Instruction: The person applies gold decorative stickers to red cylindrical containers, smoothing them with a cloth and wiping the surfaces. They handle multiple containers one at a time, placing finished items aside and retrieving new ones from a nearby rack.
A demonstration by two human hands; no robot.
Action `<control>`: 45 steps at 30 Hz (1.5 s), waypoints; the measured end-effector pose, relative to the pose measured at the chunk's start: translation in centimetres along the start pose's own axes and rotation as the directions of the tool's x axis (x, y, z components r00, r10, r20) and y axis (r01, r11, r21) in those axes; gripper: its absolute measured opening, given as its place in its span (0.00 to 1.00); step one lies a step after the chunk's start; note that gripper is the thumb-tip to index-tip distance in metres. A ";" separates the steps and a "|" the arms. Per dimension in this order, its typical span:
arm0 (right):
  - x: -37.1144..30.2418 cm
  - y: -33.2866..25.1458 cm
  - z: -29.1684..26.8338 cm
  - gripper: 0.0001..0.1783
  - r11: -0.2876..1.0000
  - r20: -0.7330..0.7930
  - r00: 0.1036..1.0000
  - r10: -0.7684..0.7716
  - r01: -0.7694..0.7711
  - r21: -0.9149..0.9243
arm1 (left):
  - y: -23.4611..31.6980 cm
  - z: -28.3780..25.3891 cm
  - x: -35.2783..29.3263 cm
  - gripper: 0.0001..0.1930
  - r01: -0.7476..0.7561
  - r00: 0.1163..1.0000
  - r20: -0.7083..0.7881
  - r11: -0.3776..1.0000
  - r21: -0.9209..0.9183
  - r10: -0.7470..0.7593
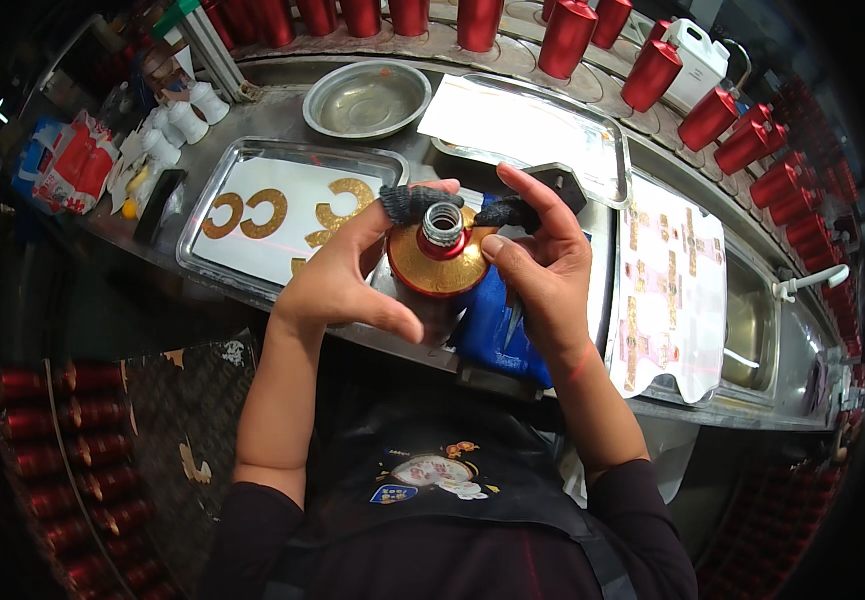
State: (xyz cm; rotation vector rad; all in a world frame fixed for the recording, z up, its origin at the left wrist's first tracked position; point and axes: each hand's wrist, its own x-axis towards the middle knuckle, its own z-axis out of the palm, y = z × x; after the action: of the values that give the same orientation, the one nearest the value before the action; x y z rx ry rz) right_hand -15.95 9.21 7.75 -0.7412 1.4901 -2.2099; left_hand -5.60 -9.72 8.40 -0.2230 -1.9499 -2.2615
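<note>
A red metallic bottle (442, 291) stands upright between my hands. Its silvery threaded neck (443, 224) has no cap, and a gold ring-shaped label (417, 262) covers the shoulder. My left hand (337, 277) curves around the left side, thumb stretched away; its dark-covered index finger touches the far shoulder. On the other side, my right hand (547, 270) presses its thumb and dark-covered index finger to the shoulder's edge. A thin pointed metal tool, apparently tweezers (513, 325), sticks out below that palm. Beneath is a blue object (497, 340), partly hidden.
Gold C-shaped labels (265, 213) lie on a white sheet in a metal tray (192, 243). Behind are a metal basin (367, 98) and another tray (624, 165). Label sheets (670, 300) lie beside a sink (752, 335). Red bottles (567, 40) line the far ledge.
</note>
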 end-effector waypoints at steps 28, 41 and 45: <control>1.3 -0.6 -1.2 0.18 0.898 0.091 0.898 0.431 -0.437 0.057 | 0.0 3.6 0.3 0.28 0.127 0.941 -0.315 0.992 -0.006 -0.122; 0.6 0.3 -1.2 0.20 0.937 0.115 0.933 0.341 -0.348 0.039 | -0.1 3.8 0.4 0.27 0.108 0.938 -0.333 0.994 0.006 -0.100; 1.1 -0.2 -1.4 0.19 0.913 0.145 0.905 0.401 -0.408 0.022 | -0.1 3.8 0.3 0.27 0.109 0.939 -0.332 0.994 0.032 -0.093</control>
State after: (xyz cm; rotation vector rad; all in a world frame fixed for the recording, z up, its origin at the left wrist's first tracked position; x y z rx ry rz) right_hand -17.63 9.69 7.74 -0.4990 1.3678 -1.8386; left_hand -5.90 -5.99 8.91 0.2540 -1.8715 -2.1371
